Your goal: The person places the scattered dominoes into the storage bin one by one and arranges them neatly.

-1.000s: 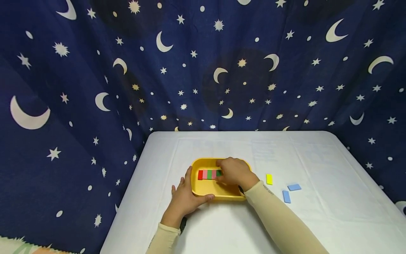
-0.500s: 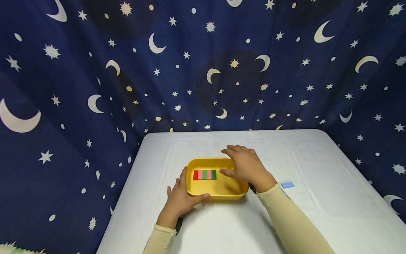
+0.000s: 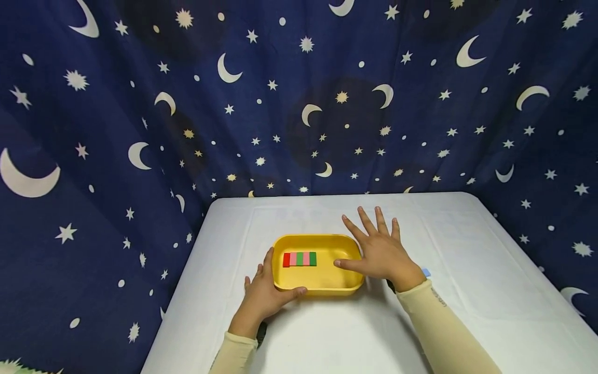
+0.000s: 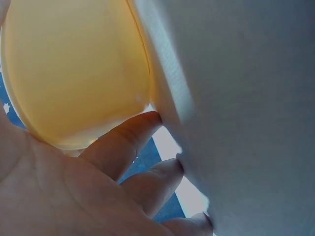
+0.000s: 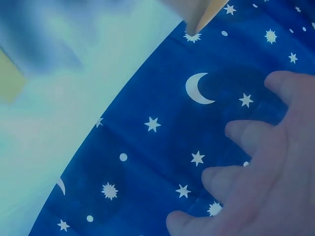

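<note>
A yellow plastic tray (image 3: 322, 287) stands on the table, with a row of small flat tiles (image 3: 299, 259) lying side by side in its left half: red, pink and green ones. My left hand (image 3: 263, 297) holds the tray's near left corner, thumb along the front rim and index finger against the left side. In the left wrist view the tray (image 4: 78, 64) looks translucent, and other fingertips touch the table. My right hand (image 3: 380, 253) hovers over the tray's right end, fingers spread wide and holding nothing. In the right wrist view its fingers (image 5: 251, 140) are spread too.
A blue tile (image 3: 426, 272) peeks out beside the right wrist, mostly covered by it. A blurred yellow piece (image 5: 11, 78) shows in the right wrist view. The white table (image 3: 261, 218) backs onto a dark blue moon-and-star curtain (image 3: 261, 104).
My right hand has come out of the tray, away from the dark green tile, moved right and spread its fingers. The left hand keeps its place. The yellow tile is now hidden from the head view.
</note>
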`<act>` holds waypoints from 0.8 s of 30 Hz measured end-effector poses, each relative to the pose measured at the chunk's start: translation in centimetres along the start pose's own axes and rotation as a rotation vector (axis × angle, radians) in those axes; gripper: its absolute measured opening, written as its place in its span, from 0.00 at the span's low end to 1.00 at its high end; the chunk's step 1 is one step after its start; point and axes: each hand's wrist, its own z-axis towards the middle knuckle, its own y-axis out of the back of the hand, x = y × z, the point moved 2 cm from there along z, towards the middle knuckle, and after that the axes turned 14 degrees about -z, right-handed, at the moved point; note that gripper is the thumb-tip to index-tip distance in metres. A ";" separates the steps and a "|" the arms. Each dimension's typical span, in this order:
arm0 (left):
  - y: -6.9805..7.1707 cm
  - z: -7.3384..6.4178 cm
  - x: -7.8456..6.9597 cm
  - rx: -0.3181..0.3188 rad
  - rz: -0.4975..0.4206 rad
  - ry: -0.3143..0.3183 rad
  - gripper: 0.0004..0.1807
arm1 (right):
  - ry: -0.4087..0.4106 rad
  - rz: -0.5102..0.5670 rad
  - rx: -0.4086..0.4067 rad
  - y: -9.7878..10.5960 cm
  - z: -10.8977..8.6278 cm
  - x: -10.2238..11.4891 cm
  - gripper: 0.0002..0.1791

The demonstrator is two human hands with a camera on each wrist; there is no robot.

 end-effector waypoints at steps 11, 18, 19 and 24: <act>0.0 -0.2 0.1 0.012 -0.006 0.006 0.81 | -0.066 0.040 -0.003 -0.1 -0.4 -1.4 0.58; 0.1 -0.2 0.0 0.001 0.001 -0.016 0.81 | -0.110 0.070 -0.004 -1.0 -1.1 -3.8 0.51; 0.2 -0.2 0.0 0.002 0.002 -0.015 0.81 | -0.113 0.075 -0.004 -1.2 -1.2 -4.1 0.50; 0.4 -0.1 0.0 0.016 -0.003 -0.008 0.82 | -0.131 0.076 0.016 -2.4 -2.3 -5.7 0.39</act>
